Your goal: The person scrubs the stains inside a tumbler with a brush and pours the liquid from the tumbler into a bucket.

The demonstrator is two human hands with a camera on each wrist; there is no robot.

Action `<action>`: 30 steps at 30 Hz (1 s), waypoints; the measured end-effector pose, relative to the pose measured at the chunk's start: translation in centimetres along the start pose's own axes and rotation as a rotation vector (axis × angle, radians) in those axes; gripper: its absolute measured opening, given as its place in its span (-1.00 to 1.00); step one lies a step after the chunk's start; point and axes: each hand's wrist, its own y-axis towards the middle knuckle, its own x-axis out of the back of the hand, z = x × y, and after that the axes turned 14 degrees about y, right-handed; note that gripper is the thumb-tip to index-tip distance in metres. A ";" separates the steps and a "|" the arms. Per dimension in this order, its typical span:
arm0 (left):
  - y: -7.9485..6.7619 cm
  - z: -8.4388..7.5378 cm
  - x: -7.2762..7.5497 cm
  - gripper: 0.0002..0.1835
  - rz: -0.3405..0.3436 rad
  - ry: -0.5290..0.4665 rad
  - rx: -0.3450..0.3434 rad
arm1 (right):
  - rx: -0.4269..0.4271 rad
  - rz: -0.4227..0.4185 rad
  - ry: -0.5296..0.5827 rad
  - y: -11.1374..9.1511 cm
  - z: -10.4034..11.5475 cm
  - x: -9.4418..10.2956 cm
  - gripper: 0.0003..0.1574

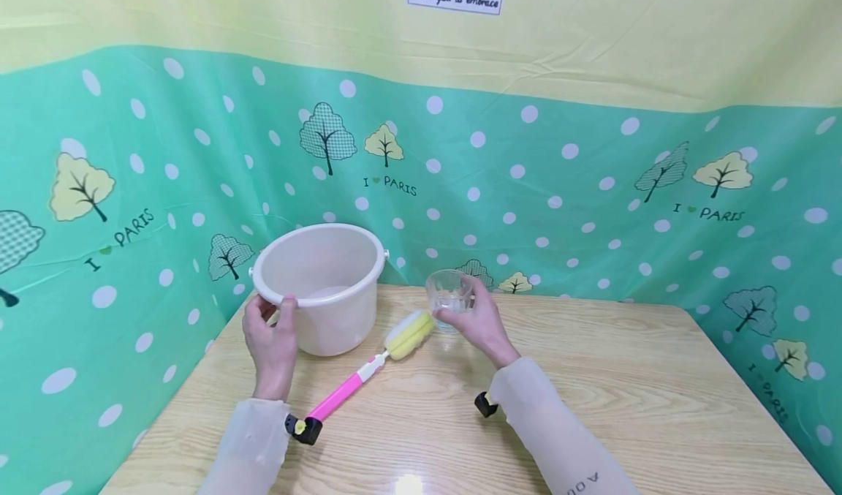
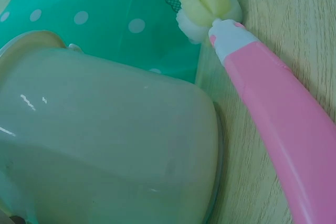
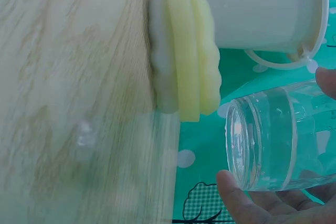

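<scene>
A white bucket [image 1: 338, 323] stands upright at the left back of the table; its pale wall [image 2: 115, 129] fills much of the left wrist view. My left hand [image 1: 271, 345] grips its near rim, fingers bent at the edge. In my right hand [image 1: 485, 325] is a clear drinking glass [image 1: 442, 290], held by its side between thumb and fingers. The right wrist view shows the glass [image 3: 278, 140] with its thick base clear of the tabletop. Between the hands lies a sponge bottle brush with a pink handle [image 1: 342, 396] and a yellow and white head [image 3: 191, 51].
The light wood-grain table [image 1: 592, 385] carries all these things. A green and yellow curtain [image 1: 566, 210] with dots and trees hangs close behind the table and along both sides. The bucket's white handle [image 3: 278, 65] hangs down on its far side.
</scene>
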 end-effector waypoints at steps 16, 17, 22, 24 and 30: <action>0.0 0.1 0.0 -0.40 0.008 -0.004 0.002 | -0.011 -0.002 0.010 0.5 0.9 -1.1 0.19; 0.0 0.1 0.0 -0.40 0.008 -0.004 0.005 | -0.009 -0.001 0.008 0.5 1.0 -1.2 0.19; 0.0 0.1 0.1 -0.40 0.007 -0.004 0.001 | 0.015 0.004 0.006 0.5 1.5 -1.4 0.17; 0.0 0.0 0.1 -0.40 0.006 -0.005 -0.001 | 0.026 0.005 0.005 0.5 1.7 -1.5 0.17; -0.1 -0.2 0.1 -0.40 0.009 -0.011 -0.005 | 0.032 0.004 0.002 0.6 2.2 -1.8 0.17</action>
